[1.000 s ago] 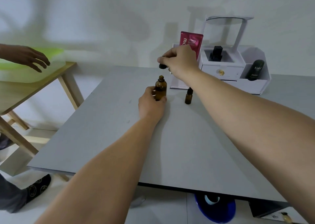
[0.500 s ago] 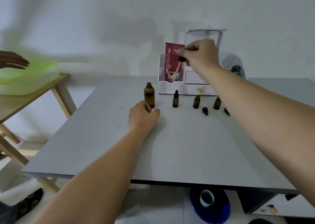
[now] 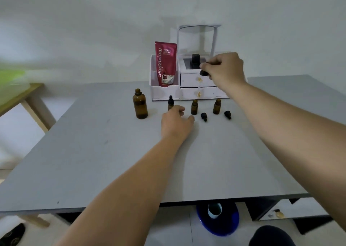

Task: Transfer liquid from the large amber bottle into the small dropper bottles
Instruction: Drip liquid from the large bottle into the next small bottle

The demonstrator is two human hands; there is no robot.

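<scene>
Large amber bottle (image 3: 140, 104): upright on the grey table (image 3: 93, 161), neck uncapped, well to the left of the left hand's fingers and apart from them.

Capped small bottle (image 3: 170, 102): upright with its black dropper top on, directly beyond the left thumb. Whether the thumb touches it cannot be told.

Middle small bottle (image 3: 194, 107): upright and open, just beyond the left fingertips and under the right hand's fingers.

Far small bottle (image 3: 217, 106): upright and open, further right in the same row.

First loose cap (image 3: 204, 116) and second loose cap (image 3: 228, 114): black dropper tops lying on the table, right of the left fingers, each near the front of an open bottle.

Dropper (image 3: 203, 72): black bulb pinched in the right hand's fingers, held in the air above the row of small bottles. Its glass stem is too faint to make out.

Left hand (image 3: 177, 123): rests on the table, fingers loosely curled, grasping nothing.

Right hand (image 3: 225, 68): raised, fingers clenched round the dropper.

White organiser (image 3: 164, 94): behind the bottles, beyond both sets of fingers. It holds a red tube (image 3: 165, 64) and a black container (image 3: 195, 59).
</scene>
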